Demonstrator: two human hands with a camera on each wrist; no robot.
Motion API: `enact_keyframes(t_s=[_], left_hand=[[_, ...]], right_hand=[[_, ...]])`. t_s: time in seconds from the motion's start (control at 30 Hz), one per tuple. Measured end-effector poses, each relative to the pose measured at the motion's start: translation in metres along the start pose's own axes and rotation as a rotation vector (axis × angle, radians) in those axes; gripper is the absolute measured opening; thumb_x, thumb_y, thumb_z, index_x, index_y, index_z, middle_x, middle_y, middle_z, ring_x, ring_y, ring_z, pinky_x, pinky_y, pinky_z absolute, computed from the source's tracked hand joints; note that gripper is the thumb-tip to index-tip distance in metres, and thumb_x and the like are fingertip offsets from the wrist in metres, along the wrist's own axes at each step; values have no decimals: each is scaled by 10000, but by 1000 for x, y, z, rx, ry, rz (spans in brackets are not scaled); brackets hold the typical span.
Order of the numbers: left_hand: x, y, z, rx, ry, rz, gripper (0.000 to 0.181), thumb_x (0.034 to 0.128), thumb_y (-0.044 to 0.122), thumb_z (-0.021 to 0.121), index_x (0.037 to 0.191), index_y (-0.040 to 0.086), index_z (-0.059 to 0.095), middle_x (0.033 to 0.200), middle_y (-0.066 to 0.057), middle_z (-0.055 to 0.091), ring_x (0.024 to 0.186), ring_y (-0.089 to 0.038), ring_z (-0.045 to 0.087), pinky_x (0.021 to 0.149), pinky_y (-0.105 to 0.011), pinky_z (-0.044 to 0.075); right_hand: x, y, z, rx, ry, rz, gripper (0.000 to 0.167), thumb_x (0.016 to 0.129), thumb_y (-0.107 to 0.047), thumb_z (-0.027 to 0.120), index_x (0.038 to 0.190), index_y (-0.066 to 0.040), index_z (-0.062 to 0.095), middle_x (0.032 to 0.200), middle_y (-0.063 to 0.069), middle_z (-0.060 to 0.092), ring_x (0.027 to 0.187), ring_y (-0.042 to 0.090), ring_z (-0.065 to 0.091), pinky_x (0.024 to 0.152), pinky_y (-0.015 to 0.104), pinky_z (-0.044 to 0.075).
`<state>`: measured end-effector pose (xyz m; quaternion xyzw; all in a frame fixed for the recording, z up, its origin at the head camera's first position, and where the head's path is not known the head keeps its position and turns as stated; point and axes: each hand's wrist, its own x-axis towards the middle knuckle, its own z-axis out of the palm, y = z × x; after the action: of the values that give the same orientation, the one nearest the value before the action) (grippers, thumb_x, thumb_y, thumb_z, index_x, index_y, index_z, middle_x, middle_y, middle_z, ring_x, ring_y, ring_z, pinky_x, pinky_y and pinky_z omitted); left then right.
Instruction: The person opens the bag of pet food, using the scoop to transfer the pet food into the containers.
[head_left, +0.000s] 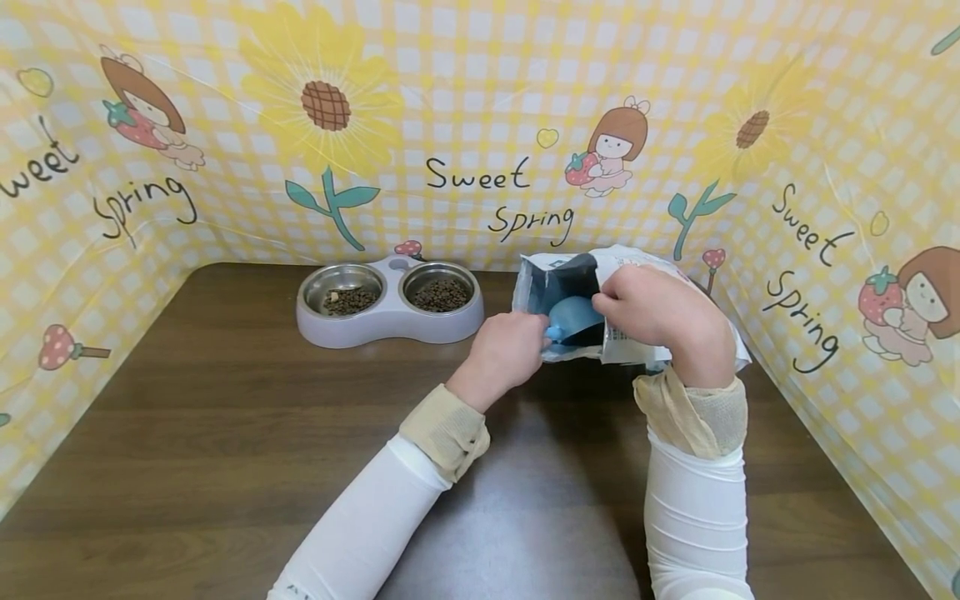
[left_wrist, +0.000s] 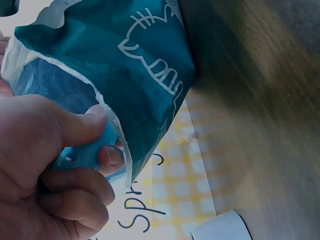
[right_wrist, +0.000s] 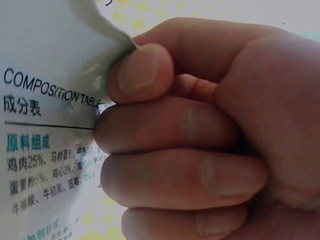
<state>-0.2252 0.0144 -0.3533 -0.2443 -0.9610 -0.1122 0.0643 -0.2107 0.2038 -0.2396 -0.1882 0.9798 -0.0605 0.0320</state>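
Note:
A white and teal printed bag [head_left: 618, 348] lies with its mouth facing left, at the right of the table in the head view. My left hand [head_left: 504, 354] pinches the handle of a light blue scoop [head_left: 576, 318], whose rounded bowl is inside the mouth. In the left wrist view the thumb and a finger of that hand [left_wrist: 55, 155] hold the blue plastic [left_wrist: 82, 155] beside the bag's rim [left_wrist: 112, 116]. My right hand [head_left: 667, 321] grips the bag's upper edge; in the right wrist view its thumb and curled fingers [right_wrist: 195, 130] pinch the white printed film [right_wrist: 45, 107].
Left of the bag stands a pale lilac double feeder [head_left: 393, 310] with two metal bowls. Brown kibble [head_left: 442, 296] lies in the right bowl, and kibble [head_left: 351, 302] with a few paler pieces in the left. A patterned cloth [head_left: 465, 108] encloses the wooden table [head_left: 300, 417] at the back and sides.

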Motion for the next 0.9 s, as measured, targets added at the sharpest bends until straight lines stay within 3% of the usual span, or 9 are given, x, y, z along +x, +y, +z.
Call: enact_keyframes(t_s=[0.2,0.37,0.53,0.73,0.9], left_hand=[[3,-5,-2,-117,-53,-17,205,1105,304,647,1042,125,726,872,-28,666,791,-191,648,706,-383,565],[5,-8,-3,-275,-100,-57,271,1124,322,604,939,139,680,829,-28,601,771,-189,606,694,-331,501],[6,-12,-5,-410,-139,-92,272,1128,331,594,965,136,691,783,-21,583,720,-180,584,676,-318,475],[7,-17,-7,-523,-189,-129,313,1127,344,592,929,123,690,736,-9,563,679,-166,536,653,-313,445],[7,-21,-8,-595,-210,-173,358,1128,328,585,853,110,660,711,-8,531,646,-161,490,628,-303,409]], right_hand=[[0,0,0,7,-13,5,440,1063,-196,499,631,-152,572,618,-11,436,610,203,478,610,321,373],[1,-1,1,14,-12,5,437,1076,-215,513,661,-136,625,619,-3,460,606,204,493,604,323,384],[1,-1,1,23,-17,6,437,1081,-217,516,670,-133,639,619,-2,462,604,205,495,602,323,388],[2,-1,1,21,-25,0,454,1075,-200,507,629,-149,574,621,-7,435,606,206,489,601,320,384],[2,-1,1,33,-38,10,440,1078,-212,510,658,-138,617,629,3,455,622,213,507,605,326,392]])
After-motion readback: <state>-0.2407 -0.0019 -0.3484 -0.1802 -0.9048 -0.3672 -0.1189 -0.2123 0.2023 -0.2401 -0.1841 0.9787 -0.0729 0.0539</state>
